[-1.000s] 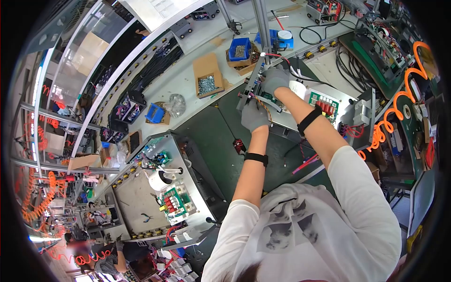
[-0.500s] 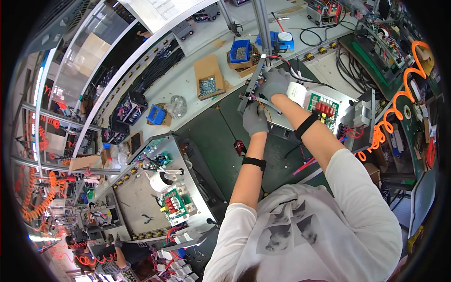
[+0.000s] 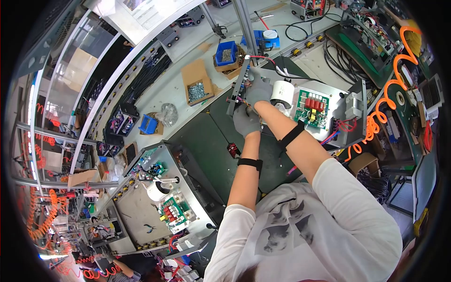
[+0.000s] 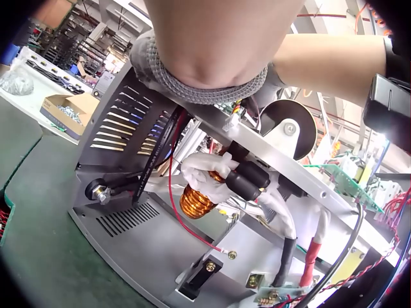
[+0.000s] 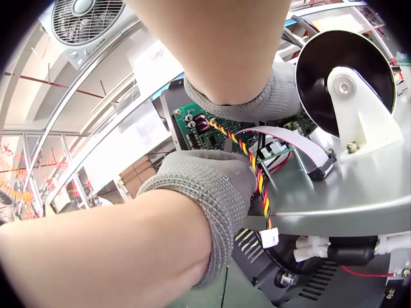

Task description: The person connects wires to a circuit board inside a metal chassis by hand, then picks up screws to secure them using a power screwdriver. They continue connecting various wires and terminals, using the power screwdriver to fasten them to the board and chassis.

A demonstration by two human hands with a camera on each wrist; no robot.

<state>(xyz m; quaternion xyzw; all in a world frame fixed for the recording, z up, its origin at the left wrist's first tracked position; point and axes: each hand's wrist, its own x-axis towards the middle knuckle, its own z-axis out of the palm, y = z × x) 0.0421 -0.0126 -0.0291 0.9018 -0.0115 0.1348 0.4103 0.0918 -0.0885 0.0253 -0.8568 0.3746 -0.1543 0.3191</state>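
Observation:
Both hands wear grey knit gloves and work at the upright end panel (image 3: 237, 94) of a metal machine chassis. My right hand (image 3: 259, 89) is at the panel's inner side, beside a white cylinder (image 3: 283, 93); its fingers are hidden. Just below it, my left hand (image 3: 246, 120) is at the panel's lower end, fingertips out of sight behind wires. In the right wrist view, a green circuit board (image 5: 202, 131) shows on the panel above the left glove. A twisted red, yellow and black cable (image 5: 262, 183) hangs between the hands, near a grey ribbon cable (image 5: 298, 144).
A second chassis (image 3: 188, 188) stands on the left. Blue bins (image 3: 226, 52) and a carton of screws (image 3: 197, 87) line the back bench. An orange coiled hose (image 3: 392, 89) hangs at right. A small red part (image 3: 233, 150) lies on the green mat (image 3: 211, 136).
The head view has turned, so the bench shifts left in it. Both hands stay at the end panel; the left hand has moved slightly closer to the right.

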